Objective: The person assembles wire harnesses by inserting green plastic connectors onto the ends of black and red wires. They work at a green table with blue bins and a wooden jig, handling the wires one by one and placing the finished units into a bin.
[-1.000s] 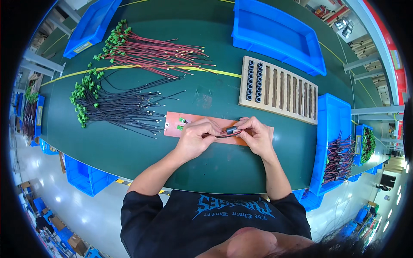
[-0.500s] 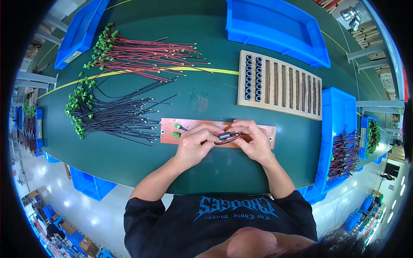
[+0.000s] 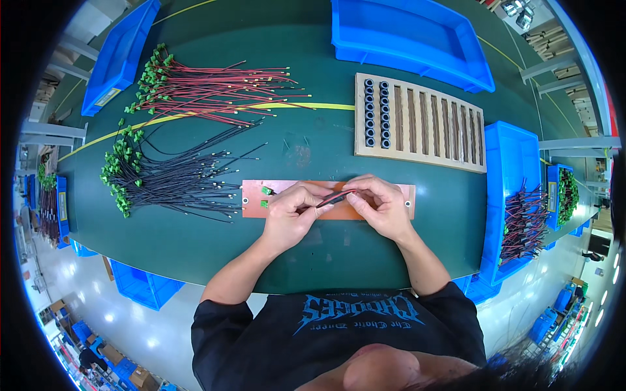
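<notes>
I see the red-and-black wires (image 3: 337, 197) now drawn straighter, slanting toward two o'clock; left hand (image 3: 290, 212) and right hand (image 3: 385, 207) fingers pinch them, work seemingly unfinished.

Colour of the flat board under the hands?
The board is orange; shows best in the head view.

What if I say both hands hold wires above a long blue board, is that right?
Almost: the long board is orange, not blue, as the head view shows. The left hand and right hand do hold wires above it.
</notes>
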Demonstrator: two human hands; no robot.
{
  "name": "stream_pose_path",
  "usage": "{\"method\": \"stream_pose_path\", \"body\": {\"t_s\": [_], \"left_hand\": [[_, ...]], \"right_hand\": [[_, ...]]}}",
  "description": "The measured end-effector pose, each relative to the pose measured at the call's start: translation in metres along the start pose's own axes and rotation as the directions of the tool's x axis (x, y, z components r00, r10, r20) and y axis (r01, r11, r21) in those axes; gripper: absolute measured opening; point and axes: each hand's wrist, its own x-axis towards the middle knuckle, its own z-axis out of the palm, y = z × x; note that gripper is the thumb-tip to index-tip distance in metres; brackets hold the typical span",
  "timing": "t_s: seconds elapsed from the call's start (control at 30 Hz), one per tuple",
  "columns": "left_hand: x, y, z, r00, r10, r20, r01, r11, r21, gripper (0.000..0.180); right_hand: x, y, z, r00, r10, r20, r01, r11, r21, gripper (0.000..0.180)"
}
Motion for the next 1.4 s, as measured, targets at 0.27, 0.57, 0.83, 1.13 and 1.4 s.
{"method": "stream_pose_path", "body": {"t_s": [0.27, 0.57, 0.83, 1.13, 1.4], "left_hand": [[-0.002, 0.002, -0.001, 0.998, -0.051, 0.037, 0.05, 0.997, 0.051, 0.015], [-0.001, 0.007, 0.001, 0.99, 0.133, 0.052, -0.142, 0.959, 0.246, 0.013], [-0.003, 0.005, -0.002, 0.994, -0.082, 0.071, 0.079, 0.996, 0.049, 0.011], [-0.001, 0.005, -0.007, 0.98, -0.164, 0.109, 0.174, 0.98, -0.096, 0.012], [0.001, 0.007, -0.007, 0.983, -0.135, 0.127, 0.149, 0.982, -0.113, 0.013]], "right_hand": [[0.0, -0.004, 0.006, 0.999, -0.031, -0.036, 0.033, 0.998, 0.05, 0.016], [-0.005, 0.002, 0.018, 0.984, 0.072, -0.162, -0.071, 0.997, 0.015, 0.011], [0.007, -0.011, -0.004, 0.99, -0.124, 0.07, 0.136, 0.971, -0.197, 0.016], [0.008, -0.018, -0.014, 0.985, -0.088, 0.149, 0.12, 0.968, -0.222, 0.019], [0.005, -0.019, -0.014, 0.983, -0.128, 0.13, 0.16, 0.949, -0.272, 0.018]]}}
